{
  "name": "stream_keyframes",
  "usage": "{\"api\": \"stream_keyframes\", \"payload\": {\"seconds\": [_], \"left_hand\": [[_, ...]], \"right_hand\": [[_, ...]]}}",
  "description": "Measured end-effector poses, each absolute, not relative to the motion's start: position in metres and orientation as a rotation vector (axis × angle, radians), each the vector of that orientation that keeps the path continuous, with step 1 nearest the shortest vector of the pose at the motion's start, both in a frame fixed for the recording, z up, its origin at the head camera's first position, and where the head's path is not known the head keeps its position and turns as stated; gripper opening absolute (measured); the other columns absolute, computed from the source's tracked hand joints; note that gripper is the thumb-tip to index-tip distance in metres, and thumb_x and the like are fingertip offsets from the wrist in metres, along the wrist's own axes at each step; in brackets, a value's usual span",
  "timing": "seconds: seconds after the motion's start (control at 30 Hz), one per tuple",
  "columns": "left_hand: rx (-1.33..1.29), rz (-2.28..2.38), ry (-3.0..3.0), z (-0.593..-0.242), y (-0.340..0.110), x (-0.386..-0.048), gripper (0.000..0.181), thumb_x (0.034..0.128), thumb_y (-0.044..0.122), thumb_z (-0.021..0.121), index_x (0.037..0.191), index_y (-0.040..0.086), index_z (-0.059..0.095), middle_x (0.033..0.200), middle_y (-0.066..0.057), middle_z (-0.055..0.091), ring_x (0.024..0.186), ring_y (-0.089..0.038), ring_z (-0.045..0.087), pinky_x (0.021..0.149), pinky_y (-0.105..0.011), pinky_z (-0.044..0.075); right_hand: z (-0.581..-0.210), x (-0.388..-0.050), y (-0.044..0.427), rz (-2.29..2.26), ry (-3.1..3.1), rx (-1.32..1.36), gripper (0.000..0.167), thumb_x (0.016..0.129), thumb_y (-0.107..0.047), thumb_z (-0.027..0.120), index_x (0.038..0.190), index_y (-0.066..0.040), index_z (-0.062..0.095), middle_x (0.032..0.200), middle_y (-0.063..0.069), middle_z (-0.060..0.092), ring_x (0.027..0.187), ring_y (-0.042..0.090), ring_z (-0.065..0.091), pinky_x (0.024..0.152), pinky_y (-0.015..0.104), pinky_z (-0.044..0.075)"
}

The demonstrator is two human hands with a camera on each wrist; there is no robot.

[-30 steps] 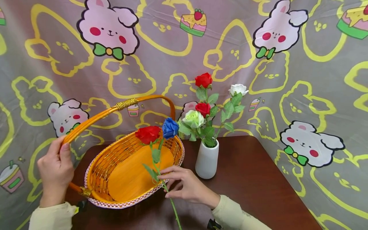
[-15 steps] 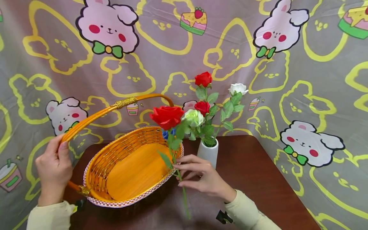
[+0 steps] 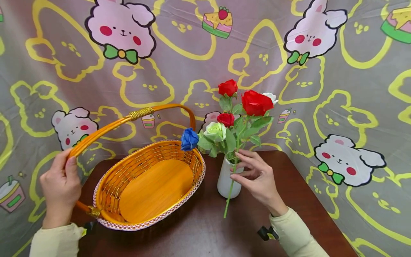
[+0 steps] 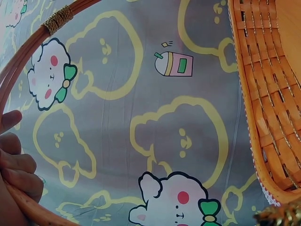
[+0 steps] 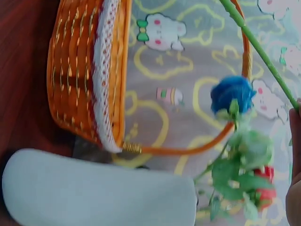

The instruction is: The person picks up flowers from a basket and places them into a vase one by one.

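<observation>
On the left, my left hand (image 3: pixel 61 185) grips the arched handle (image 3: pixel 106 130) of an oval orange woven basket (image 3: pixel 157 187); its curled fingers (image 4: pixel 21 165) show at the edge of the left wrist view. My right hand (image 3: pixel 260 178) pinches the green stem of a red artificial rose (image 3: pixel 257 102) between thumb and fingers. That rose stands upright in front of the white vase (image 3: pixel 226 184), its stem end (image 3: pixel 226 208) hanging outside, below the rim. In the vase are two red roses (image 3: pixel 228 87), a pale green rose (image 3: pixel 216 132), a partly hidden white rose (image 3: pixel 273 97) and apparently a blue rose (image 3: pixel 189 139) leaning left.
The dark brown table (image 3: pixel 295 214) bears the basket and vase. Behind it hangs a patterned cloth (image 3: pixel 179 78) with rabbit faces. The blue rose overlaps the basket's right rim in the head view. In the right wrist view the vase (image 5: pixel 94 193) stands close beside the basket (image 5: pixel 75 70).
My right hand has carried the red rose from over the basket rightward and up, in front of the vase. The left hand keeps its grip on the handle and has hardly moved.
</observation>
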State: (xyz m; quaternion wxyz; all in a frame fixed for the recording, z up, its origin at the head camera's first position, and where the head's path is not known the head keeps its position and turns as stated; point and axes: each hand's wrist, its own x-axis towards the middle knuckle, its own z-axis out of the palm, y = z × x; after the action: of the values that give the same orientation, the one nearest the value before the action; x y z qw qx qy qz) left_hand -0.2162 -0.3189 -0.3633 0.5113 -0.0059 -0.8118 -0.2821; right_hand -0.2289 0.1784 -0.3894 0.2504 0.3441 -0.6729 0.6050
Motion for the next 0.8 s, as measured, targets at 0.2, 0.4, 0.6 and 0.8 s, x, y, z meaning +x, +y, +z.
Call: {"api": "stream_keyframes", "payload": {"seconds": [0.2, 0.4, 0.6, 0.8], "left_hand": [[-0.017, -0.664, -1.922, -0.364, -0.318, -0.219, 0.049, 0.1084, 0.040, 0.051, 0.125, -0.003, 0.068, 0.093, -0.030, 0.066, 0.069, 0.026, 0.025, 0.062, -0.001, 0.026], [-0.010, -0.628, -1.888, -0.364, -0.316, -0.220, 0.053, 0.1077, 0.046, 0.049, 0.127, 0.001, 0.069, 0.100, -0.030, 0.070, 0.064, 0.002, 0.049, 0.065, -0.005, 0.025], [0.017, -0.631, -1.869, -0.362, -0.310, -0.217, 0.048, 0.1080, 0.042, 0.048, 0.131, 0.004, 0.069, 0.113, -0.029, 0.070, 0.085, -0.045, 0.056, 0.074, -0.006, 0.022], [0.032, -0.613, -1.878, -0.360, -0.301, -0.209, 0.046, 0.1083, 0.039, 0.047, 0.136, 0.008, 0.066, 0.103, -0.030, 0.062, 0.080, 0.005, 0.038, 0.073, -0.012, 0.020]], "right_hand": [[-0.390, -0.237, 0.203, 1.673, -1.783, 0.820, 0.064, 0.073, 0.029, 0.074, 0.134, 0.013, 0.062, 0.137, 0.007, 0.060, 0.098, 0.009, 0.072, 0.077, 0.024, 0.060], [-0.391, -0.241, 0.227, 1.664, -1.736, 0.711, 0.066, 0.072, 0.033, 0.071, 0.135, 0.017, 0.057, 0.140, 0.009, 0.057, 0.098, 0.008, 0.074, 0.079, 0.024, 0.060], [-0.394, -0.249, 0.246, 1.645, -1.726, 0.622, 0.067, 0.076, 0.028, 0.073, 0.139, 0.013, 0.057, 0.140, 0.008, 0.056, 0.097, 0.009, 0.074, 0.080, 0.021, 0.059], [-0.398, -0.254, 0.257, 1.641, -1.711, 0.577, 0.069, 0.075, 0.028, 0.073, 0.140, 0.013, 0.056, 0.139, 0.006, 0.057, 0.096, 0.008, 0.075, 0.079, 0.020, 0.058]]}}
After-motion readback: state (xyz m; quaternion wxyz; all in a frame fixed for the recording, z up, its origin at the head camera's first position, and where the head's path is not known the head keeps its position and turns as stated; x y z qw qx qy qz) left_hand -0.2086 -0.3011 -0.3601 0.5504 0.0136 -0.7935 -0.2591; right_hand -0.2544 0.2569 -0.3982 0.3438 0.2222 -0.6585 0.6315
